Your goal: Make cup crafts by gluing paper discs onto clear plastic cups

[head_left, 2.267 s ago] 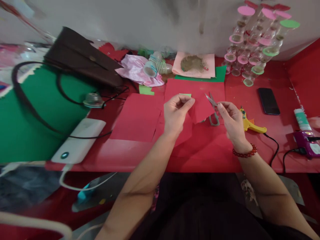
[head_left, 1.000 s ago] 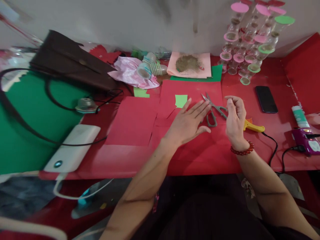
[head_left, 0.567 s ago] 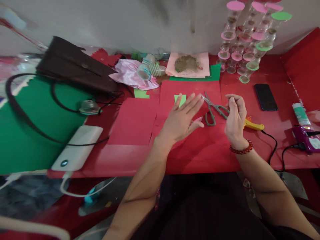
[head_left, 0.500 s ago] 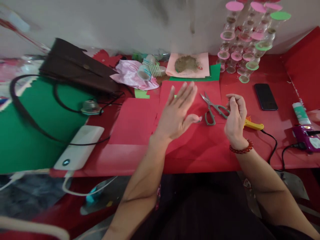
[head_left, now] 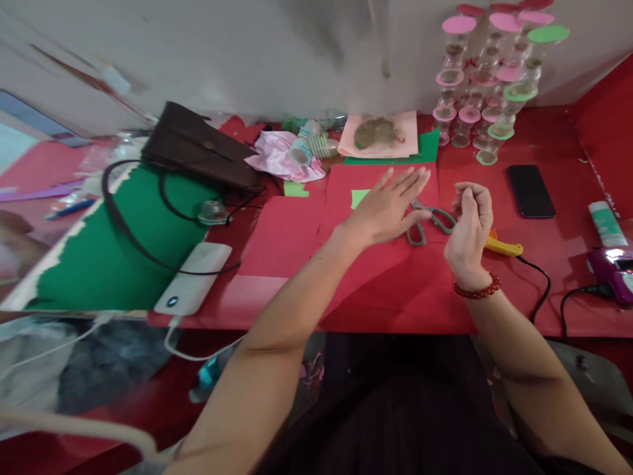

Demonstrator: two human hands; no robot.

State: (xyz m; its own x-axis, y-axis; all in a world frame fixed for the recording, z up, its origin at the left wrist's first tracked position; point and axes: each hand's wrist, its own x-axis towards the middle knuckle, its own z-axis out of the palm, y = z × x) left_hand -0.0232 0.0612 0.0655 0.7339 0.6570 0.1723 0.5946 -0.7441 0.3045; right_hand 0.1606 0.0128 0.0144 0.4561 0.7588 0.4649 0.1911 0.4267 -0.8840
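My left hand point(head_left: 390, 208) is stretched out palm down over red paper point(head_left: 291, 227), its fingers spread. It covers the blades of a pair of grey-handled scissors point(head_left: 416, 234). A small light-green paper piece point(head_left: 359, 198) lies beside its wrist. My right hand point(head_left: 469, 227), with a red bead bracelet point(head_left: 478, 287) on the wrist, is raised just right of the scissor handles. Its fingers are curled in with the thumb against them; whether anything is inside is hidden. A yellow hot glue gun point(head_left: 503, 247) lies partly behind this hand.
Stacks of clear cups with pink and green discs point(head_left: 487, 156) stand at the back right. A black phone point(head_left: 531, 191) and a purple device point(head_left: 613, 274) lie to the right. Leftward are a white power bank point(head_left: 192, 280), a dark bag point(head_left: 198, 145) and a green board point(head_left: 113, 237).
My left hand has moved right, over the scissor blades and closer to my right hand, uncovering the light-green piece. The view has turned left. My right hand stays curled in nearly the same place.
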